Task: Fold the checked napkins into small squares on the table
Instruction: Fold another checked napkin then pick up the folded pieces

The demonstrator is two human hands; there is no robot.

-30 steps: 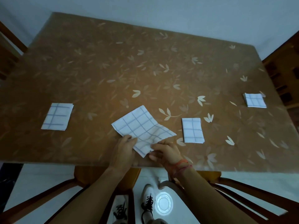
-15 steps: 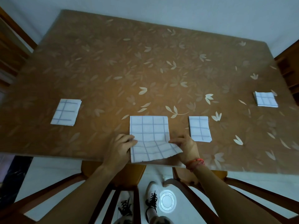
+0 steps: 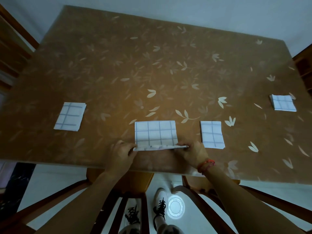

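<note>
A white checked napkin lies flat near the table's front edge, its near edge lifted and curling over. My left hand pinches the near left corner of that edge. My right hand pinches the near right corner. Three folded checked napkins lie on the brown leaf-patterned table: one at the left, one just right of my hands, one at the far right.
Wooden chairs stand under the table's front edge, and another chair is at the left. A wooden shelf is at the right. My shoes and a round white light spot show on the floor.
The open napkin was turned square to the table's edge and laid flat. Both hands moved to its near corners and have lifted the near edge.
</note>
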